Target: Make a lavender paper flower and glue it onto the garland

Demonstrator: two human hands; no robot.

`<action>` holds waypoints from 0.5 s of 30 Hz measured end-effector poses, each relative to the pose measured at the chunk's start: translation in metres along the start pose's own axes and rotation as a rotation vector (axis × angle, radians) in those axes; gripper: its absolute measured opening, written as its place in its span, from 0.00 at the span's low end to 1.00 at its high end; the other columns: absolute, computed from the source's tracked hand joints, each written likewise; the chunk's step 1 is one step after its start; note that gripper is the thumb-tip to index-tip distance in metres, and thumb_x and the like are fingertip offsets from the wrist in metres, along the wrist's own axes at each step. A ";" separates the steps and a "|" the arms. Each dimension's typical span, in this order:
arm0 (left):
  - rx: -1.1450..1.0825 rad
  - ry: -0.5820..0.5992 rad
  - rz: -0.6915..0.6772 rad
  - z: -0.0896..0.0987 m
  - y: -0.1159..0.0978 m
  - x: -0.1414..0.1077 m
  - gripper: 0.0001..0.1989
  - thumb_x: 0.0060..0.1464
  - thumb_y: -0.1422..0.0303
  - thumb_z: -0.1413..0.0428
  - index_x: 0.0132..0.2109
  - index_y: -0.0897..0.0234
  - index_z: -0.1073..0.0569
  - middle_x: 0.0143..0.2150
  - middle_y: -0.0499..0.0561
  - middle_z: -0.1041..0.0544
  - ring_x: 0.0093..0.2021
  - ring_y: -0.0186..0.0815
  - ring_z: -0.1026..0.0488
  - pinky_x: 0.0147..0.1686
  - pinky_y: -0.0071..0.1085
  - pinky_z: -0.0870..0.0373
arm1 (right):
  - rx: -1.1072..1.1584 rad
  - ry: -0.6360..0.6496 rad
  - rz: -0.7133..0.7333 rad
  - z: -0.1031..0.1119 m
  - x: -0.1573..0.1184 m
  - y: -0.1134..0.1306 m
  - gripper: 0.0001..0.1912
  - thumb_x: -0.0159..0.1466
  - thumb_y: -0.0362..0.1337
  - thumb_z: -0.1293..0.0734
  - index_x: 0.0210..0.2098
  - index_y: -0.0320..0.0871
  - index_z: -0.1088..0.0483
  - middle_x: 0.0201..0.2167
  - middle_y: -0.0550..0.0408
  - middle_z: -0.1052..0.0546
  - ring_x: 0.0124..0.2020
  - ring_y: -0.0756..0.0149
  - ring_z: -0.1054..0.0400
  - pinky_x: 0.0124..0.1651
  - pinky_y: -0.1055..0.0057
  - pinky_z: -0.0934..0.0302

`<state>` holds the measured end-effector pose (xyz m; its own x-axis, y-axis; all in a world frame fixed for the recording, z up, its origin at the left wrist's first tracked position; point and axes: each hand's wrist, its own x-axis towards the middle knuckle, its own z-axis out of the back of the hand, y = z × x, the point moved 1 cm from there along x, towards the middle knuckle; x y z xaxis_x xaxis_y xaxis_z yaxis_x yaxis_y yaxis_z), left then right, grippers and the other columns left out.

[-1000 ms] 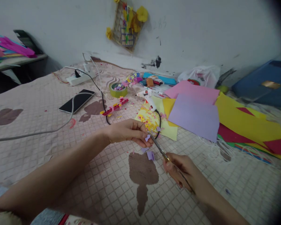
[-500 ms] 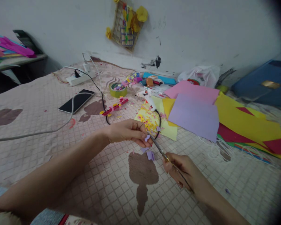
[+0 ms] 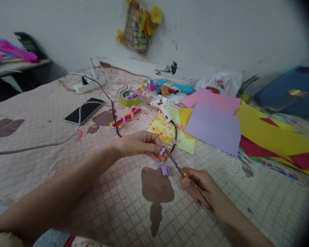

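Between the thumb and fingers of my left hand (image 3: 144, 145) is a small piece of purple paper (image 3: 162, 151). My right hand (image 3: 199, 187) is closed around a pair of scissors (image 3: 173, 160), whose tips reach the paper at my left fingertips. The blades look close together. Just below my left hand, purple paper scraps (image 3: 166, 171) lie on the patterned cloth (image 3: 113, 206). Beyond it, yellow and pink clippings (image 3: 163, 135) are heaped on a pale yellow sheet (image 3: 187, 143).
A white glue gun (image 3: 164, 111) with a black cord lies past my hands. Purple sheets (image 3: 213, 128) and yellow sheets (image 3: 270, 137) spread to the right. Left of centre are a phone (image 3: 84, 110), a decorated red stick (image 3: 126, 119), a green tape roll (image 3: 130, 100) and a power strip (image 3: 89, 85).
Almost nothing differs. Both hands, the scissors and the purple piece stay in nearly the same place, with only a very slight shift at my fingertips.
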<state>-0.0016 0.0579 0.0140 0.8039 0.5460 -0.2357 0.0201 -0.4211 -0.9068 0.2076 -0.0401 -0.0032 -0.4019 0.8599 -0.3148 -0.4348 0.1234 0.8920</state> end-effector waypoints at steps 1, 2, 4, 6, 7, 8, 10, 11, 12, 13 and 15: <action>-0.004 -0.003 0.001 0.000 0.000 0.000 0.05 0.49 0.73 0.42 0.31 0.71 0.32 0.32 0.54 0.21 0.33 0.31 0.24 0.35 0.25 0.28 | -0.003 -0.005 0.002 0.000 0.000 -0.001 0.24 0.60 0.57 0.45 0.21 0.44 0.46 0.13 0.65 0.47 0.15 0.76 0.55 0.18 0.75 0.60; -0.007 -0.006 0.003 0.000 0.000 0.000 0.05 0.49 0.73 0.42 0.31 0.71 0.32 0.32 0.54 0.21 0.33 0.31 0.24 0.35 0.25 0.28 | -0.003 -0.008 0.003 0.000 0.000 -0.001 0.24 0.60 0.57 0.45 0.21 0.44 0.46 0.13 0.65 0.47 0.15 0.76 0.55 0.17 0.76 0.60; -0.012 -0.012 0.003 -0.001 0.000 0.001 0.05 0.49 0.73 0.42 0.32 0.71 0.32 0.32 0.54 0.21 0.33 0.31 0.24 0.34 0.25 0.28 | -0.002 -0.013 0.003 -0.001 0.001 -0.003 0.23 0.61 0.56 0.45 0.21 0.44 0.45 0.13 0.65 0.47 0.15 0.76 0.54 0.17 0.76 0.60; -0.012 -0.018 0.004 -0.001 0.001 0.001 0.05 0.49 0.73 0.42 0.32 0.71 0.31 0.32 0.54 0.22 0.33 0.31 0.24 0.34 0.25 0.28 | 0.000 -0.015 0.010 0.000 0.002 -0.005 0.23 0.61 0.55 0.45 0.21 0.44 0.45 0.13 0.65 0.46 0.15 0.75 0.54 0.17 0.76 0.60; -0.012 -0.019 0.003 -0.001 0.001 0.001 0.05 0.49 0.73 0.42 0.32 0.71 0.31 0.33 0.54 0.22 0.33 0.31 0.24 0.34 0.25 0.28 | 0.001 -0.015 0.017 0.000 0.002 -0.006 0.23 0.61 0.55 0.45 0.21 0.44 0.45 0.13 0.65 0.46 0.15 0.75 0.54 0.17 0.76 0.59; -0.011 -0.019 0.002 -0.001 0.001 0.001 0.05 0.49 0.73 0.43 0.32 0.71 0.31 0.33 0.54 0.22 0.33 0.31 0.24 0.34 0.25 0.28 | -0.001 -0.016 0.024 0.000 0.002 -0.006 0.23 0.62 0.55 0.45 0.21 0.44 0.45 0.13 0.65 0.46 0.15 0.75 0.54 0.18 0.76 0.59; -0.009 -0.013 -0.001 -0.001 0.001 0.001 0.05 0.49 0.73 0.43 0.32 0.71 0.31 0.33 0.54 0.22 0.33 0.31 0.24 0.35 0.25 0.28 | -0.012 -0.017 0.033 0.000 0.002 -0.006 0.23 0.62 0.54 0.45 0.21 0.44 0.45 0.13 0.65 0.46 0.15 0.75 0.54 0.18 0.75 0.59; -0.009 -0.008 -0.002 0.000 0.001 0.001 0.04 0.49 0.73 0.43 0.32 0.71 0.31 0.33 0.54 0.21 0.33 0.31 0.23 0.35 0.25 0.28 | -0.018 -0.017 0.035 0.000 0.002 -0.005 0.23 0.62 0.54 0.45 0.21 0.44 0.45 0.13 0.65 0.46 0.16 0.75 0.54 0.18 0.75 0.59; -0.010 -0.004 -0.003 0.000 0.001 0.000 0.05 0.49 0.73 0.43 0.32 0.71 0.31 0.33 0.54 0.21 0.33 0.31 0.23 0.35 0.25 0.27 | -0.023 -0.017 0.036 0.000 0.002 -0.005 0.23 0.62 0.54 0.45 0.21 0.44 0.46 0.14 0.65 0.46 0.16 0.75 0.54 0.18 0.75 0.59; -0.009 0.001 -0.003 0.001 0.001 0.000 0.05 0.49 0.73 0.43 0.32 0.71 0.32 0.33 0.54 0.21 0.33 0.32 0.23 0.35 0.25 0.27 | -0.029 -0.018 0.037 0.001 0.001 -0.004 0.22 0.62 0.54 0.45 0.21 0.44 0.46 0.14 0.64 0.47 0.16 0.75 0.54 0.19 0.75 0.59; -0.002 0.016 0.000 0.002 0.001 0.000 0.05 0.49 0.73 0.42 0.32 0.70 0.32 0.33 0.54 0.21 0.33 0.32 0.23 0.34 0.25 0.27 | -0.039 -0.015 0.041 0.001 0.000 -0.002 0.23 0.62 0.54 0.45 0.20 0.44 0.46 0.14 0.64 0.47 0.17 0.74 0.54 0.19 0.75 0.60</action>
<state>-0.0025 0.0588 0.0129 0.8136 0.5340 -0.2299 0.0211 -0.4224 -0.9062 0.2089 -0.0399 -0.0051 -0.4084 0.8711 -0.2728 -0.4491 0.0685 0.8908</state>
